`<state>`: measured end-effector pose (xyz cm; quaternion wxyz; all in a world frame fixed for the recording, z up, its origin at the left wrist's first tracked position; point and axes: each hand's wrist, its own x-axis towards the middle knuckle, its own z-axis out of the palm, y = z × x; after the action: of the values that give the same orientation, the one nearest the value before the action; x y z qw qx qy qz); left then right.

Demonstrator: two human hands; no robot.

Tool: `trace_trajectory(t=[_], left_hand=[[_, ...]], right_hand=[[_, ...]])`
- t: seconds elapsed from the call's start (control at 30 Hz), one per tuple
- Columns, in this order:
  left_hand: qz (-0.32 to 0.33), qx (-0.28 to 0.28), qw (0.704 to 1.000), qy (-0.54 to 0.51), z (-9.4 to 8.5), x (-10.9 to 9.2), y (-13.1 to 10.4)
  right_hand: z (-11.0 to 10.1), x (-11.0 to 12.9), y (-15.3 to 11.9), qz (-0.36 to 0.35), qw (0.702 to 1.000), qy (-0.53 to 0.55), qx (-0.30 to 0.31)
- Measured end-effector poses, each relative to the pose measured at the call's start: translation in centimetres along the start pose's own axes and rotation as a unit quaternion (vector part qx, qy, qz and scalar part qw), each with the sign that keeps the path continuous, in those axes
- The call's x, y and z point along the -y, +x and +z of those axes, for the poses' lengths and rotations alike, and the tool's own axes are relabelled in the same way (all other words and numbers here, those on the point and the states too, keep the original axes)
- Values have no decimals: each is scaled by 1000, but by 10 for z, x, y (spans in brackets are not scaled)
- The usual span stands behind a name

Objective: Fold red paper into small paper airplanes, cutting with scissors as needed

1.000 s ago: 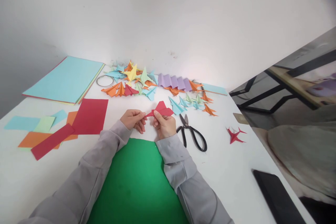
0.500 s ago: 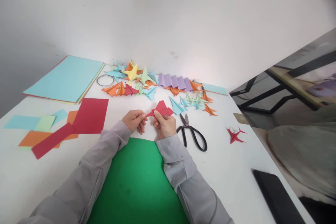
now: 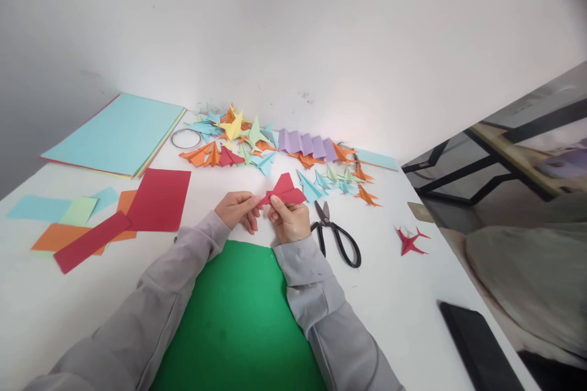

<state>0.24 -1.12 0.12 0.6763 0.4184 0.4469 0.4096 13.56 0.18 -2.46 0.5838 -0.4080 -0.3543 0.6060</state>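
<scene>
A folded red paper plane (image 3: 283,190) is held just above a white table (image 3: 403,305), pinched at its pointed nose by the fingertips of the person's left hand (image 3: 238,211) and gripped along its underside by the right hand (image 3: 290,220), thumb pressed on the fold. No box or tray is in view; the paper lies loose on the tabletop. A green paper sheet (image 3: 238,317) lies directly under the forearms, which come in from the near edge in grey sleeves (image 3: 316,293), wrists close together and the hands almost touching over the sheet's far edge. Black scissors (image 3: 337,235) lie just to the right of the right hand, blades pointing away. Further right, well apart, lies a small red folded plane (image 3: 409,240), and a black flat slab (image 3: 477,342) lies near the table's near right corner. Against the pale wall (image 3: 321,30) at the back is a heap of folded paper planes (image 3: 238,137) in orange, yellow, blue and green, with a purple pleated paper strip (image 3: 307,143) beside it and a thin ring (image 3: 186,138) to its left. On the left lie a stack of light-blue paper sheets (image 3: 114,134), a red paper rectangle (image 3: 160,198) and assorted coloured paper offcuts (image 3: 68,223).
</scene>
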Motion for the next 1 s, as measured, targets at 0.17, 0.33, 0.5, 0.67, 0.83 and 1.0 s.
trace_trajectory(t=[0.17,0.33,0.5,0.67,0.83,1.0], left_hand=[[17,16,999,29,3,2,-1],[68,26,995,65,3,1,-5],[80,21,995,60,4,1,-6],[34,42,998,34,4,2,-4],[-5,51,999,9,2,1,-4],[-3,47,999,13,-1,0,-4]], right_hand=[[-3,-5,-1,-33,996,-63,55],[-1,-4,-4,-28,996,-63,56],[3,-5,-7,-20,996,-53,65],[3,-4,-6,-27,998,-47,41],[5,2,-6,-34,999,-17,16],[7,3,-6,-33,999,-18,11]])
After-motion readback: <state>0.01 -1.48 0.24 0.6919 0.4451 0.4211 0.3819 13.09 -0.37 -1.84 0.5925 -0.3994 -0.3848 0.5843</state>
